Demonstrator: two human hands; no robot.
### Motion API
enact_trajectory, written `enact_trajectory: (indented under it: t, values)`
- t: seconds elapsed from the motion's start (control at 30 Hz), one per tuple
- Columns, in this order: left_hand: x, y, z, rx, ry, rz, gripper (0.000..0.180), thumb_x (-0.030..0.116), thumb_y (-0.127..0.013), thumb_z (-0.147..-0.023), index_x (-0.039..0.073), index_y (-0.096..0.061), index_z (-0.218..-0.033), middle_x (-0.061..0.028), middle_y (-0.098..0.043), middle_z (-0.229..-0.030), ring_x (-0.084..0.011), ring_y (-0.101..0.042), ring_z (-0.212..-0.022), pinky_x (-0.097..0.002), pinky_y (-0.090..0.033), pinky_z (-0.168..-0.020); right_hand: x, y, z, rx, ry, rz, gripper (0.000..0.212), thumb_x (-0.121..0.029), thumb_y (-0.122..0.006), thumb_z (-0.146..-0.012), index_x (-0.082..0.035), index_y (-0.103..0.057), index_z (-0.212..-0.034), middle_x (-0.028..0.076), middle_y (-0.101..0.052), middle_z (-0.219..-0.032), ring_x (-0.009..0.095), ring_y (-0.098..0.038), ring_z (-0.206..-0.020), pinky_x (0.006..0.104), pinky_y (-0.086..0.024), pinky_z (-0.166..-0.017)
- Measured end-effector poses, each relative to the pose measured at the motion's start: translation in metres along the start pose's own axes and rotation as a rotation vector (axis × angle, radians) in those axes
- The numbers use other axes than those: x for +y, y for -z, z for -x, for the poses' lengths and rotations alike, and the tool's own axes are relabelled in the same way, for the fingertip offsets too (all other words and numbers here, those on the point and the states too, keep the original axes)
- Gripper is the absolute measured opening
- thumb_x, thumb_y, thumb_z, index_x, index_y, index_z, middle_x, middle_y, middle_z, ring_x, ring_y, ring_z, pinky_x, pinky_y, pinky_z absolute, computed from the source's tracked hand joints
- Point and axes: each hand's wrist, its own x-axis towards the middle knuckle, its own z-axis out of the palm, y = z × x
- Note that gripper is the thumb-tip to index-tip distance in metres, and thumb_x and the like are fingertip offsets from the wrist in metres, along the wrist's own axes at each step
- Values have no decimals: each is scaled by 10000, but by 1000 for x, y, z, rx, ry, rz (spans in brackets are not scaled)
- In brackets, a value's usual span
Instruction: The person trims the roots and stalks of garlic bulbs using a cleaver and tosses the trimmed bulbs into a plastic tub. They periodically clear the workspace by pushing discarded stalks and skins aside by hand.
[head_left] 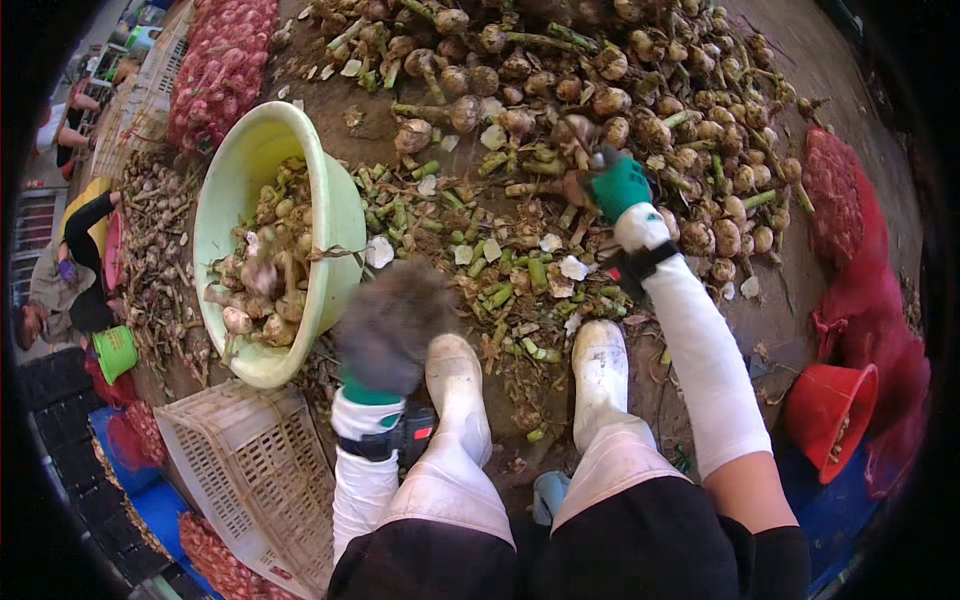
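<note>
Black cloth (pixel 430 560) over the person's knees crowds the lower edge of the frame, and beyond it white boots (pixel 458 385) stand among cut stalks (pixel 538 275). Garlic bulbs (pixel 611 101) lie heaped from the top centre to the right of centre; more sit in the pale green tub (pixel 342 210) left of centre.

At the heap's near edge, the right hand (pixel 620 185) wears a green glove. Its grip looks curled beside a small dark piece (pixel 600 158), but I can't tell whether it has hold of that or of a bulb. Near the tub, the left hand (pixel 385 340) is a dark blur; how far its fingers spread, and what they hold, I can't make out.

If that dark piece is a blade, a slip on a tough stalk could nick a gloved finger. Tipped as it looks, the tub could roll if knocked and spill its bulbs. Loose trimmings under the boots could make footing slippery.
</note>
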Motion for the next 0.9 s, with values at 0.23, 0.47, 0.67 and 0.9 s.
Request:
enact_trajectory:
  t: [0.23,0.47,0.67,0.9]
  values:
    - [-70,18,-43,218,280,16,413,323,-453,-944,45,-484,-1248,-95,-585,-1102,-238,-587,-993,-352,-493,-863,-63,36,157,-604,-87,-970,235,-131,-743,-684,-31,-638,-869,16,-639,-774,149,-600,-703,299,-488,-630]
    - [-89,74,-39,-98,116,-414,390,185,-497,-904,61,-458,-1272,-94,-518,-1269,-162,-544,-1119,-403,-412,-997,-81,91,172,-348,473,-55,365,-227,-738,-633,-121,-620,-963,90,-639,-898,294,-630,-751,384,-484,-638]
    - [-81,117,54,-379,-394,-1434,401,185,-524,-885,60,-491,-1265,-75,-548,-1238,-179,-551,-1095,-310,-451,-935,-96,81,189,-317,703,177,372,-373,-701,-616,-116,-587,-861,76,-573,-797,265,-602,-756,396,-447,-609]
    - [-42,15,60,-325,85,-911,493,167,-542,-891,16,-411,-1341,-79,-519,-1303,-181,-502,-1183,-331,-391,-1013,-91,75,194,-297,674,149,394,-381,-720,-593,-126,-583,-861,74,-573,-794,270,-598,-762,406,-451,-624]
